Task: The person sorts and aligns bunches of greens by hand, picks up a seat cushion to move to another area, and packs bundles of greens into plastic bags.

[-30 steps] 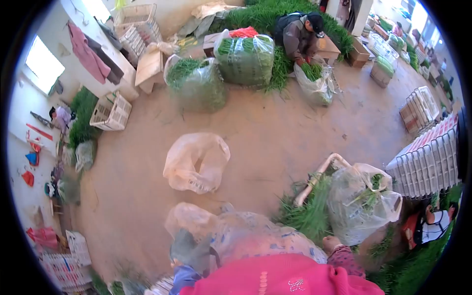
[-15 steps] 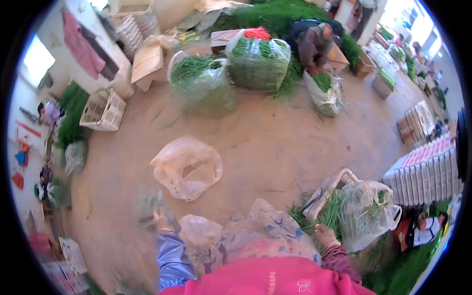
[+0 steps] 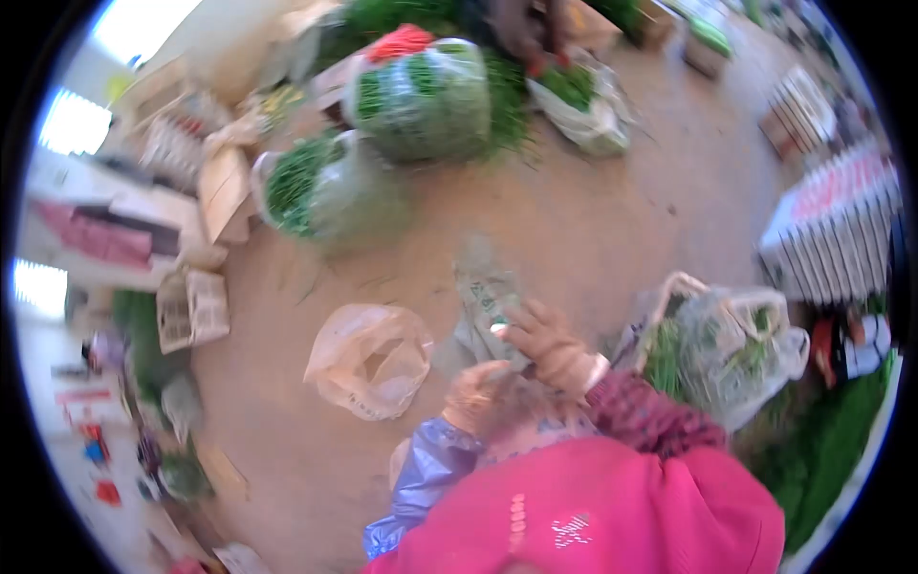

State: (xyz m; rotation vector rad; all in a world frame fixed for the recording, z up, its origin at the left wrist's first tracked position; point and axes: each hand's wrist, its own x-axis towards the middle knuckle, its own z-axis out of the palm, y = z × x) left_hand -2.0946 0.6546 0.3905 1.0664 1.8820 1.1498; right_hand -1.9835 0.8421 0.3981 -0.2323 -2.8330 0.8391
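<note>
Both hands are in front of the pink top, at a flattened greyish plastic bag (image 3: 486,304) with green print. My left hand (image 3: 476,394) grips the bag's near end, fingers closed. My right hand (image 3: 557,352) reaches across from the right and pinches the bag's side near its middle. Motion blur softens the fingertips and the bag's far end. An opened, pale pinkish plastic bag (image 3: 371,362) lies on the floor to the left. To the right stands a clear bag of long green stalks (image 3: 738,359), beside loose stalks.
Farther off are a large wrapped bale of greens (image 3: 421,100), another open bag of greens (image 3: 330,191) and a person (image 3: 521,29) bent over a white bag (image 3: 588,105). A white crate (image 3: 193,308) stands left; stacked crates (image 3: 832,225) stand right.
My left hand has brought the greyish bag from the left to the middle. My right hand has moved left from beside the stalks onto it. The view has turned.
</note>
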